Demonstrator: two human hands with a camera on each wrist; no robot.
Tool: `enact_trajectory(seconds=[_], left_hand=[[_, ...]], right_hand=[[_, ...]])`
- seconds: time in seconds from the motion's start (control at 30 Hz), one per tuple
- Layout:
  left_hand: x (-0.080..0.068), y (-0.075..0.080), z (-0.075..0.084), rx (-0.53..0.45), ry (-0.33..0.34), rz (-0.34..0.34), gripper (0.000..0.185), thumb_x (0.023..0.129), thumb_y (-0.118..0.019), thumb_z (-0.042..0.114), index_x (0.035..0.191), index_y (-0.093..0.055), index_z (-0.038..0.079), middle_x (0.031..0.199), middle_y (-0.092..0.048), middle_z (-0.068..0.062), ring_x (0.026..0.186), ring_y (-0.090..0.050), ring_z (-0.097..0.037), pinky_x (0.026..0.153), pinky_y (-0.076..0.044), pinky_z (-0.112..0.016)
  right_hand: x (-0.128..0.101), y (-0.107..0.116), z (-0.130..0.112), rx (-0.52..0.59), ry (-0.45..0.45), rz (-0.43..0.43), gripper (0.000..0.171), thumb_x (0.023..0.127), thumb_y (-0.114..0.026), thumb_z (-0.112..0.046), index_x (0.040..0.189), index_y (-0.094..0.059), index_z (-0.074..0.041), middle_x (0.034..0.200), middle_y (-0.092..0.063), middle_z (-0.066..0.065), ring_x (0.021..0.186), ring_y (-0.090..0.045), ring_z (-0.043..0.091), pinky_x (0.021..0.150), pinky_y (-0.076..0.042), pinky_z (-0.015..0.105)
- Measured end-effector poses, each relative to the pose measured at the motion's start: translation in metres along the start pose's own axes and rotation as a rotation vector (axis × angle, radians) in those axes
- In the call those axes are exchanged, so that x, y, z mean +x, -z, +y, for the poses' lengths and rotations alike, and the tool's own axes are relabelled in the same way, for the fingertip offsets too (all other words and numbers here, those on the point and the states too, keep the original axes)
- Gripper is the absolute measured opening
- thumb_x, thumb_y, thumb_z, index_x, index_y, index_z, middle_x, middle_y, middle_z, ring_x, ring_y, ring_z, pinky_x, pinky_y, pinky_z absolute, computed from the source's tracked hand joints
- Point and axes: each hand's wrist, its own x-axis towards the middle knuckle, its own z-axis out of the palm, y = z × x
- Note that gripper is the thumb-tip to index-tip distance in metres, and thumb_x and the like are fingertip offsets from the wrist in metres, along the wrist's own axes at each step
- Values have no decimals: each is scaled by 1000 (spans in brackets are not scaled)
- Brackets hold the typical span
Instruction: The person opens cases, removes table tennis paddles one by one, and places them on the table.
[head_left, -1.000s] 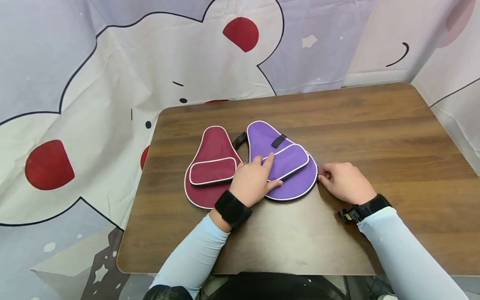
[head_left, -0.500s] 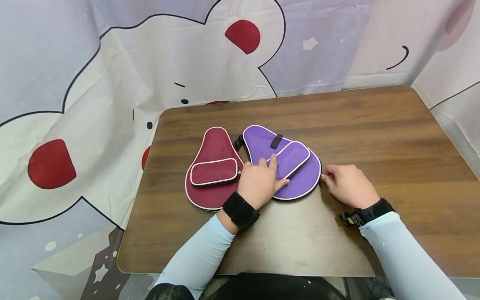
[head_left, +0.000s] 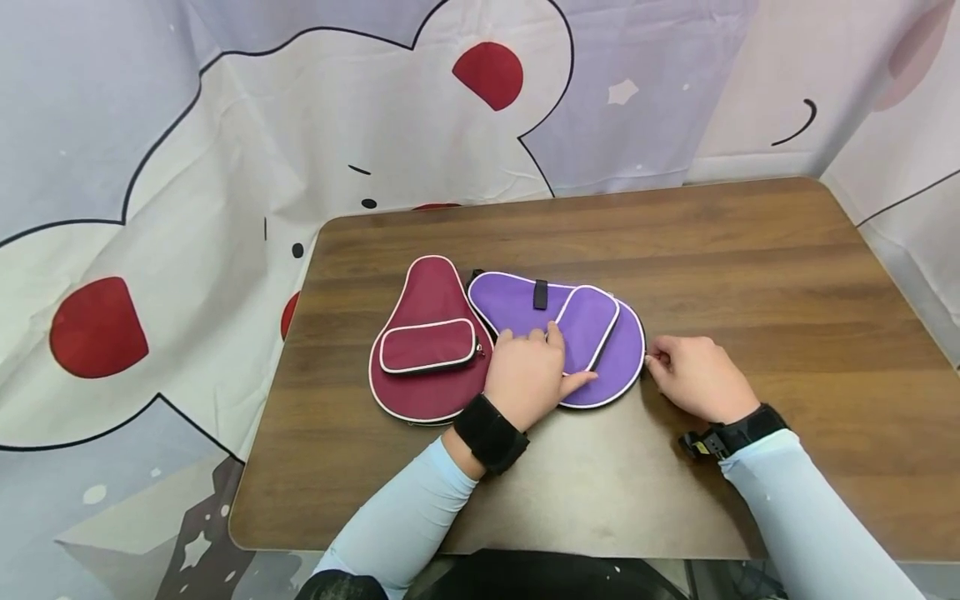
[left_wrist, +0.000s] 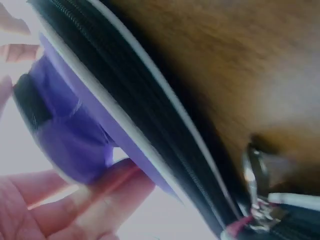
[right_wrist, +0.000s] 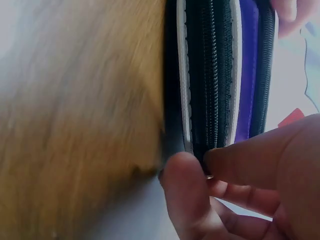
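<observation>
A purple, pear-shaped paddle case (head_left: 618, 358) with white piping lies on the table, narrow end to the left. My left hand (head_left: 528, 371) rests on it with fingers spread near its pocket, which shows purple and black in the left wrist view. At the case's right edge, my right hand (head_left: 701, 377) pinches the zipper pull, mostly hidden by thumb and forefinger. The black zipper (right_wrist: 214, 75) runs up from those fingertips and its teeth look closed there. A maroon paddle case (head_left: 433, 292) of the same shape lies just left, touching or nearly touching the purple one.
Both cases lie on a wood-grain table (head_left: 720, 242) with rounded corners. A cartoon-printed curtain (head_left: 300, 125) hangs behind it and at the left. A metal zipper pull (left_wrist: 255, 172) dangles beside the white-piped edge in the left wrist view.
The purple case has turned anticlockwise, its narrow end swinging left and toward me, over the black strap between the cases. Both hands have shifted slightly right, keeping their places on it.
</observation>
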Motion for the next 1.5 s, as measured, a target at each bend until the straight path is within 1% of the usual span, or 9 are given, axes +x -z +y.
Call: enact_trajectory(seconds=[0.2, 0.33, 0.6, 0.73, 0.87, 1.1, 1.23, 1.33, 1.5], left_hand=[[-5, 3, -14, -97, -45, -83, 93, 90, -77, 76, 149, -66, 6, 107, -78, -1, 90, -76, -18, 82, -48, -41], [-8, 5, -20, -113, -49, -117, 93, 87, -87, 63, 154, -62, 4, 116, -77, -4, 91, -76, -22, 84, -49, -42], [-16, 8, -35, -108, 39, -125, 80, 88, -93, 41, 151, -63, 2, 113, -79, -7, 85, -77, -27, 80, -52, -42], [-16, 3, -47, -170, 81, -139, 78, 87, -94, 34, 153, -63, 5, 120, -79, -5, 98, -78, -26, 84, -54, -43], [-9, -11, -50, -300, 23, -203, 84, 89, -93, 36, 160, -56, 9, 136, -73, -6, 123, -71, -24, 98, -54, -49], [-13, -33, -48, -401, -76, -276, 92, 86, -94, 51, 161, -56, 16, 142, -61, -8, 130, -57, -25, 100, -54, -47], [-12, -36, -56, -374, -154, -329, 94, 87, -91, 56, 165, -52, 22, 164, -49, -10, 151, -45, -26, 112, -48, -53], [-10, -35, -69, -322, -180, -366, 92, 89, -91, 54, 166, -50, 27, 170, -45, -7, 157, -41, -25, 116, -44, -57], [-14, -29, -92, -237, -121, -388, 85, 93, -88, 46, 167, -50, 27, 169, -48, -7, 157, -42, -26, 118, -43, -62]], right_hand=[[8, -1, 0, 3, -7, -4, 13, 102, -69, -12, 90, -71, -10, 70, -58, -2, 64, -54, 21, 60, -44, 38], [17, -3, -6, 11, 5, -2, 16, 103, -67, -11, 87, -71, -12, 70, -58, -2, 65, -54, 21, 61, -44, 40], [54, -12, -21, 10, 74, -18, 27, 102, -63, -10, 76, -63, -16, 65, -53, -3, 62, -55, 22, 60, -44, 41], [67, -15, -18, 30, 102, -42, 20, 104, -65, -12, 85, -71, -13, 71, -61, -1, 65, -58, 21, 63, -48, 44], [45, -15, 2, 29, 46, -13, 12, 104, -71, -14, 93, -75, -11, 74, -66, -4, 67, -61, 18, 65, -51, 45], [-1, -15, 32, 60, -42, -36, 13, 105, -73, -14, 92, -74, -12, 70, -63, -10, 63, -58, 12, 61, -47, 37], [-13, -11, 37, 70, -70, -40, 10, 105, -71, -13, 97, -76, -12, 68, -62, -10, 63, -58, 12, 60, -46, 36], [-11, -9, 37, 77, -63, -35, 8, 105, -71, -13, 100, -78, -11, 69, -63, -11, 64, -58, 12, 61, -47, 37], [10, -12, 30, 68, -16, -17, 8, 104, -73, -13, 101, -80, -11, 74, -67, -9, 67, -60, 14, 64, -49, 39]])
